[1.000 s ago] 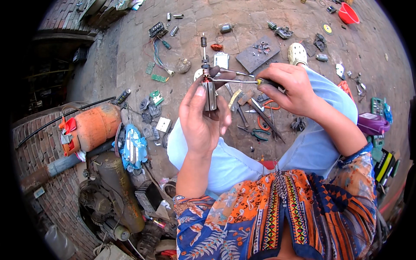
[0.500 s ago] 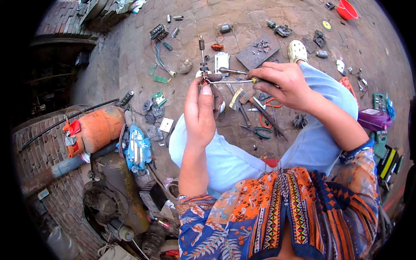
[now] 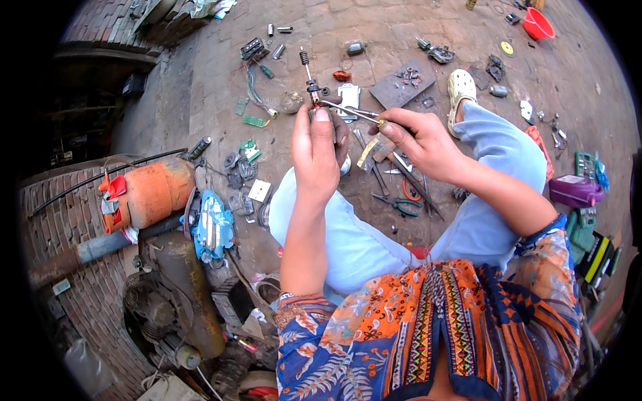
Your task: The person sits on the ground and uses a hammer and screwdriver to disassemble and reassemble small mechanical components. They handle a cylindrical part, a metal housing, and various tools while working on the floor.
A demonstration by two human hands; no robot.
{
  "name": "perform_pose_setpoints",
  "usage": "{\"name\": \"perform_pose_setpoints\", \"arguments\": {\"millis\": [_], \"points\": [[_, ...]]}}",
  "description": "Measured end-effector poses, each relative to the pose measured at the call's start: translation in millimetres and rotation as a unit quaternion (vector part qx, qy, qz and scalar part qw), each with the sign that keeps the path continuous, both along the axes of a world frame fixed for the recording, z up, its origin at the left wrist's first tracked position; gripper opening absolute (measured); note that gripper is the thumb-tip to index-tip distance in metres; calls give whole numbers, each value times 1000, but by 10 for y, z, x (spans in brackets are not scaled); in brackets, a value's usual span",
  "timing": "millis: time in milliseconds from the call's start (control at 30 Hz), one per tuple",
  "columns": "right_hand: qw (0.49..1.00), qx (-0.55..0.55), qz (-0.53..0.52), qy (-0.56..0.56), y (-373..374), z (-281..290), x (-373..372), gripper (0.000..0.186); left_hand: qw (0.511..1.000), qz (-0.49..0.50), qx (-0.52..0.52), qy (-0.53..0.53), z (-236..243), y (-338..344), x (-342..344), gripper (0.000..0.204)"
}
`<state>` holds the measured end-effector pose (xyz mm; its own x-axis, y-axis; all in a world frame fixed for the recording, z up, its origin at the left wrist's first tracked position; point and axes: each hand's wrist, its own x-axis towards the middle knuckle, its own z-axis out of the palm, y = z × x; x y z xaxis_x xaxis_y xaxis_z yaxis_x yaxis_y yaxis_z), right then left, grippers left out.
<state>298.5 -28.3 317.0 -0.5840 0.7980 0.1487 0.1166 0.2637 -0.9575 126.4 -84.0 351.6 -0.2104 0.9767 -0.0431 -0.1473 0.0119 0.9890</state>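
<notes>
My left hand [image 3: 317,150] is closed round a small motor armature [image 3: 311,88], held upright with its thumb along the near side. The armature's shaft, with a worm-like spiral, sticks up beyond the fingers; a bit of copper winding shows below it. In my right hand [image 3: 424,144] is a thin metal tool with a bent tip [image 3: 334,105], gripped between thumb and fingers near a yellow part. Its tip meets the armature near the copper-coloured end, beside my left fingertips. My palm hides the tool's handle, so its exact kind cannot be told.
On the brick ground between my legs lie a hammer [image 3: 384,151], green-handled pliers [image 3: 399,204] and orange-handled scissors [image 3: 410,190]. Farther off are a dark metal plate [image 3: 388,92] with small parts and a red bucket [image 3: 538,25]. An orange gas cylinder [image 3: 157,190] lies at left.
The tool has tilted, its right end now lower, as my right hand moved down and slightly left. The armature's top leans a little further left.
</notes>
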Motion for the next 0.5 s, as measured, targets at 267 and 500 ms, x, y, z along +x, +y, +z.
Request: {"name": "perform_pose_setpoints", "arguments": {"millis": [267, 500], "points": [[829, -501, 176, 175, -49, 3, -26, 40, 999, 32, 3, -4, -74, 23, 24, 28], [761, -577, 210, 211, -10, -13, -42, 44, 995, 44, -8, -93, 29, 42, 73, 34]]}}
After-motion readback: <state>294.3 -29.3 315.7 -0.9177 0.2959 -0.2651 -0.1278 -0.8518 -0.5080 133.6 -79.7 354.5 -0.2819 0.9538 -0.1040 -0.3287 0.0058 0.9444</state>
